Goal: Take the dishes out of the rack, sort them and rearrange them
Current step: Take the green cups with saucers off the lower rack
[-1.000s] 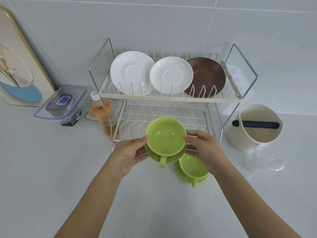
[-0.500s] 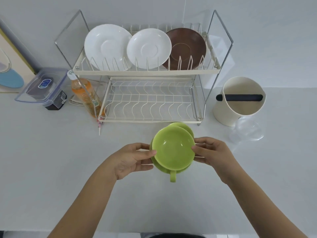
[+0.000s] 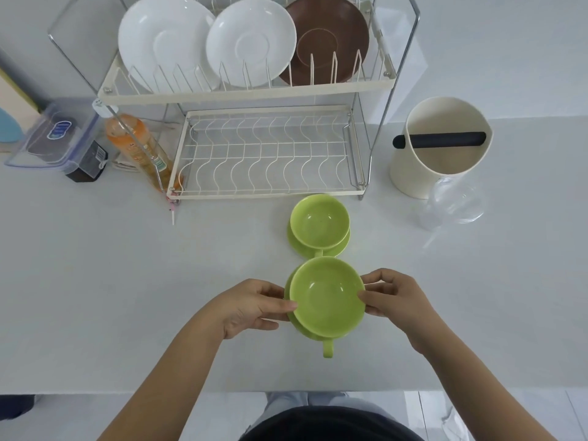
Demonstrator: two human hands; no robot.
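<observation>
A green cup on its green saucer (image 3: pixel 327 297) is held from both sides: my left hand (image 3: pixel 251 305) grips the left rim, my right hand (image 3: pixel 393 296) the right rim. Its handle points toward me. Just behind it, a second green cup and saucer (image 3: pixel 319 226) sits on the counter in front of the rack. The two-tier dish rack (image 3: pixel 248 93) holds two white saucers (image 3: pixel 165 39) (image 3: pixel 251 43) and a brown saucer (image 3: pixel 331 39) upright on the top tier. Its lower tier (image 3: pixel 270 154) holds no dishes.
An orange bottle (image 3: pixel 136 144) and a lidded plastic box (image 3: pixel 54 138) stand left of the rack. A cream bin with a black bar (image 3: pixel 442 144) and a clear plastic lid (image 3: pixel 455 202) are at the right. The counter's front edge (image 3: pixel 127 391) runs close to my body.
Both hands have carried the held cup and saucer toward me, away from the rack, so it now sits in front of the second set. The camera has tilted down.
</observation>
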